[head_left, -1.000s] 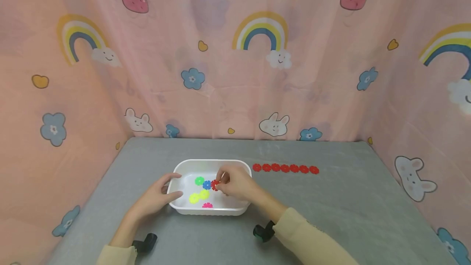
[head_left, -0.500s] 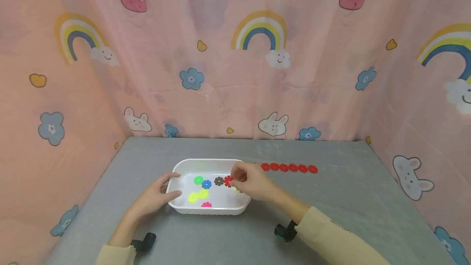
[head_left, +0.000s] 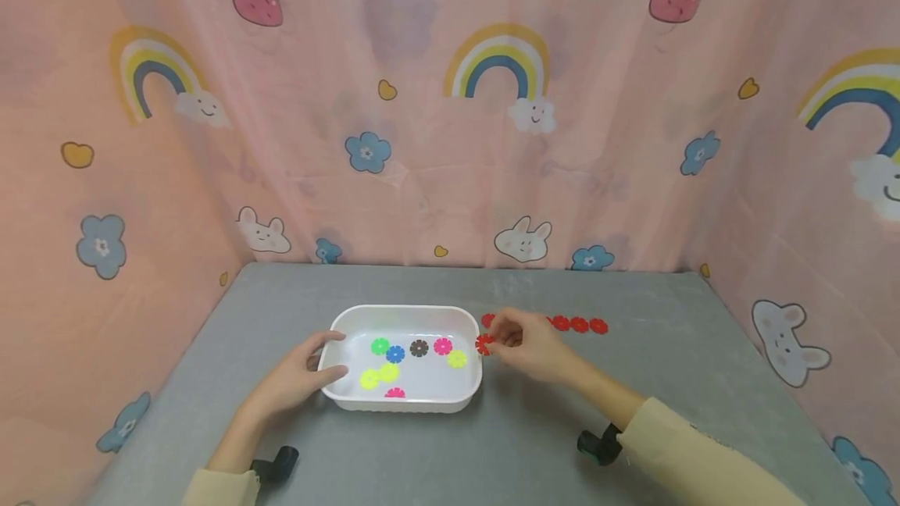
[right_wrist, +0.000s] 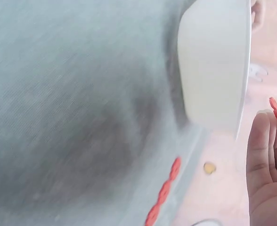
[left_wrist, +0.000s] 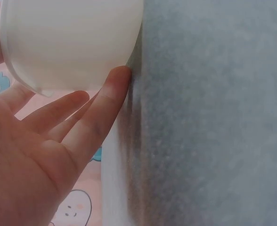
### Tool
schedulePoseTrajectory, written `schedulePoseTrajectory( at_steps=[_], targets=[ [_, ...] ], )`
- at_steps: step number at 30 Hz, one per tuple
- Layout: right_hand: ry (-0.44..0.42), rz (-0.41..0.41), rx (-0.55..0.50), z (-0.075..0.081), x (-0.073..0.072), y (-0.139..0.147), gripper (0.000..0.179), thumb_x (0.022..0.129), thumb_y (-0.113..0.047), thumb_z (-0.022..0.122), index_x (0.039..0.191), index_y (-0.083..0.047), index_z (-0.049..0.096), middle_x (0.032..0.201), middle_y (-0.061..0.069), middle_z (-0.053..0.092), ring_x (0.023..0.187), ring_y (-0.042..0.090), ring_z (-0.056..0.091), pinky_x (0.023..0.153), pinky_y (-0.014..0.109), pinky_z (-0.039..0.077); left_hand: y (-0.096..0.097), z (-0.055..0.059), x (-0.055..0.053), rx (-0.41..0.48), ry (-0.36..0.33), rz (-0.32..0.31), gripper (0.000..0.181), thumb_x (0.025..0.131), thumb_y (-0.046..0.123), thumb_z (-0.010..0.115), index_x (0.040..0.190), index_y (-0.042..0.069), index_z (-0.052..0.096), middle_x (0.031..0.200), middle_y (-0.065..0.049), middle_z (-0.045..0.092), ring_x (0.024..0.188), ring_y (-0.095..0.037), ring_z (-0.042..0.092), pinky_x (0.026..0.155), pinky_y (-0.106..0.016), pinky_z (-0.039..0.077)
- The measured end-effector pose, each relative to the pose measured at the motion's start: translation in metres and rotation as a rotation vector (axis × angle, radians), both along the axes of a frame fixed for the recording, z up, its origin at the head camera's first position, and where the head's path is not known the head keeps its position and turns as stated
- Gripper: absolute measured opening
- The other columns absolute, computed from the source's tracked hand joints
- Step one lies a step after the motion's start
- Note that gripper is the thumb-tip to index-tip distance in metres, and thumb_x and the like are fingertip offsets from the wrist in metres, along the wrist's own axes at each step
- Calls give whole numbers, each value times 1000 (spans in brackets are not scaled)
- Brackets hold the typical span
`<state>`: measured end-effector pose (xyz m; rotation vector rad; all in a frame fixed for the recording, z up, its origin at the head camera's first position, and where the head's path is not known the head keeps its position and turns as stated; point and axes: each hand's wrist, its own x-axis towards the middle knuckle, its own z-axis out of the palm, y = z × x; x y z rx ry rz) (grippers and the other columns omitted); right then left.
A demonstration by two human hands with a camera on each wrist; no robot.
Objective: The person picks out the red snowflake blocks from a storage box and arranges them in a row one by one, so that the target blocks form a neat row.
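A white plastic tray (head_left: 401, 404) sits on the table. At its left end my left hand (head_left: 298, 369) holds it, thumb and index finger at the rim; in the left wrist view the other fingers (left_wrist: 101, 108) lie along the outer wall. Just outside the tray's right rim, my right hand (head_left: 530, 346) pinches a red snowflake disc (head_left: 483, 344), seen edge-on in the right wrist view. Behind that hand runs a row of red snowflake discs (head_left: 579, 324), partly hidden by it. Inside the tray lie green (head_left: 380, 346), blue (head_left: 395, 354), brown (head_left: 419, 347), pink (head_left: 443, 346) and yellow (head_left: 457, 358) discs.
The grey table (head_left: 633, 381) is bounded at the back and sides by a pink printed curtain (head_left: 422, 201). A dark wrist camera (head_left: 600, 445) sits below the right forearm, and another camera (head_left: 276, 465) below the left.
My right hand has moved right with the red disc, from inside the tray to past its right rim. Brown, pink and yellow discs have come into sight. The left hand stays put.
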<state>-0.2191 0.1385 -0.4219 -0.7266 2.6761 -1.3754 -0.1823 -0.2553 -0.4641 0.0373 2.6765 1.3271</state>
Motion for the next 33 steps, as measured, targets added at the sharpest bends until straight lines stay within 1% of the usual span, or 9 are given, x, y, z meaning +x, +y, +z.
schedulePoseTrajectory(
  at_steps=[5,10,14,18,22,28,33],
  targets=[
    [-44,-60,-20,-6,-4,23,16,89,-8,77,99,-10,64,86,2,64,71,19,63,64,29,58,0,0,0,3,3,3,60,93,34,74,144,15,50,156,-22,41,132,-46,53,104,-64,43],
    [-58,-108,-41,-10,-7,46,14,90,-8,75,100,-7,65,84,4,66,66,20,64,64,30,58,1,0,0,10,10,-2,59,93,33,74,144,14,50,156,-23,41,131,-46,53,104,-63,43],
    [-65,-124,-79,-13,-10,65,16,92,-8,74,103,-3,65,85,9,68,67,21,65,64,33,58,2,-1,1,13,12,0,59,93,32,74,144,14,50,155,-23,41,130,-46,54,103,-62,45],
    [-75,-133,-125,-16,-15,79,21,93,-9,73,108,2,63,89,14,69,69,24,66,65,33,59,2,-1,1,10,14,8,59,93,32,74,144,15,50,155,-23,42,129,-45,55,102,-62,46],
    [-81,-158,-143,-18,-20,91,23,95,-8,72,111,4,62,91,16,69,69,25,66,66,33,59,2,-1,1,9,12,11,59,93,33,74,144,15,50,156,-23,41,131,-46,53,102,-63,45],
    [-61,-221,-117,-21,-24,111,22,95,-8,71,110,4,61,92,16,69,70,22,68,67,32,60,1,0,2,9,14,2,59,93,32,74,144,14,50,156,-23,41,132,-47,52,102,-64,44],
    [-52,-280,-87,-24,-30,129,26,96,-12,71,114,5,61,94,16,69,72,21,68,69,35,60,1,1,2,8,22,-5,58,93,31,74,144,14,51,155,-24,41,132,-48,51,103,-64,44]
  ],
)
